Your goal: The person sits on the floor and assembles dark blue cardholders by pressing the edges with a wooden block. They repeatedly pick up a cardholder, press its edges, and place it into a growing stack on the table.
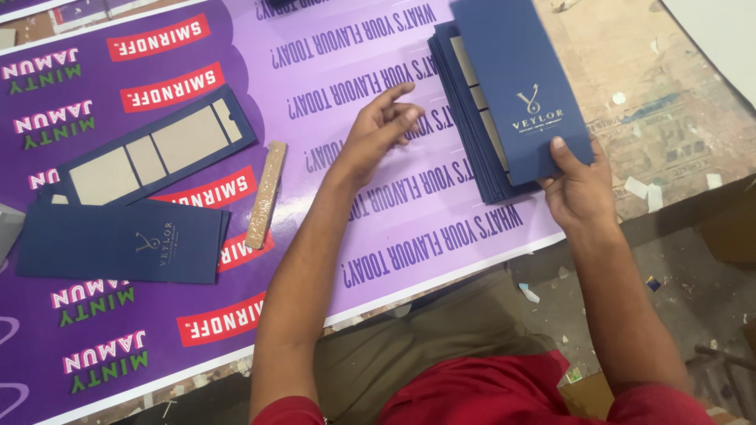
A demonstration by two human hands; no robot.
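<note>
Looking down from the head camera, the right hand (581, 189) has its grip closed on the lower edge of the top navy card sleeve (520, 83), thumb pressed on its face near the corner; that sleeve sits slightly askew on the stack of navy sleeves (465, 134), which lies at the right end of the purple printed sheet (354, 79) covering the surface; the left hand (378, 130) hovers just beside the stack with its grip open, fingers loosely spread and holding nothing; well apart to the left lie two pieces already set aside, an unfolded sleeve (157, 149) showing its grey board panels and a closed sleeve (122, 240) lying face up, with a narrow wooden stick (265, 194) between them and the left forearm; judging from this, only a couple of pieces have been dealt with, while the thick stack under the right hand appears to remain; beyond the sheet's right edge the bare worn board (654, 79) is littered with paper scraps.
</note>
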